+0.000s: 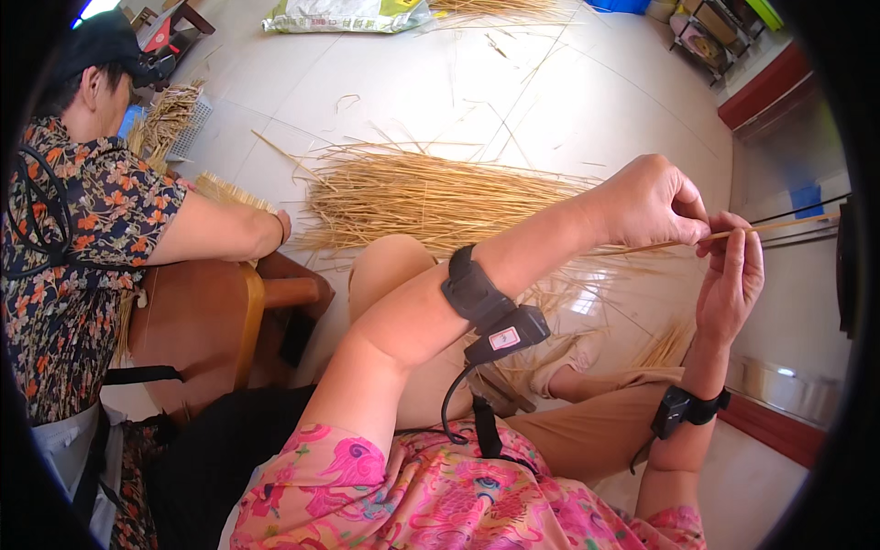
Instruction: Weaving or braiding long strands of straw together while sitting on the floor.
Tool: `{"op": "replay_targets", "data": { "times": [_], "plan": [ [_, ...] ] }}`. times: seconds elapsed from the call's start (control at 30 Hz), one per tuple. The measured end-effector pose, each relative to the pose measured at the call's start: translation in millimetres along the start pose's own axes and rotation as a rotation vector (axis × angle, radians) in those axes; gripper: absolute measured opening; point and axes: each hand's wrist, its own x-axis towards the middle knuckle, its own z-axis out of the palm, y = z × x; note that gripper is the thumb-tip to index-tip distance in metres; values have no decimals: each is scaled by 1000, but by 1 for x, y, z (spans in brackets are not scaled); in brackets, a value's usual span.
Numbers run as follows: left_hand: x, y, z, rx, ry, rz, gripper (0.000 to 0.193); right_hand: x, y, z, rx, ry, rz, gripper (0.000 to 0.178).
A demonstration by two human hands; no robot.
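Observation:
My left hand reaches across to the right side, its thumb and fingers pinched on a thin straw stalk. Close against it, my right hand is raised and pinches the same stalk between thumb and fingertips. The stalk runs roughly level through both hands, with one end out to the right and a length out to the left under my left wrist. A large heap of golden straw lies on the floor beyond my knees, its stalks mostly side by side.
A co-worker in a flowered shirt sits at the left by a brown wooden chair. A grey crate with straw stands beyond. A white and green sack lies at the far side. A glossy panel borders the right.

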Motion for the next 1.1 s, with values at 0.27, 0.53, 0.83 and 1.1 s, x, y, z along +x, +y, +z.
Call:
{"op": "replay_targets", "data": {
  "times": [0.27, 0.53, 0.83, 1.1],
  "plan": [
    [-3, -2, 9, 55, -29, -37, 14, -11, 10, -3, -19, -4, -39, 23],
    [-3, -13, 12, 98, -26, -46, 13, -12, 8, -1, -31, -18, -52, 20],
    [0, -21, 21, -17, 72, -74, 11, -2, 1, -10, 40, 36, 69, 22],
    [6, -6, 31, -35, 144, -82, 11, -2, 3, -8, -75, -28, 66, 22]
  ]
}}
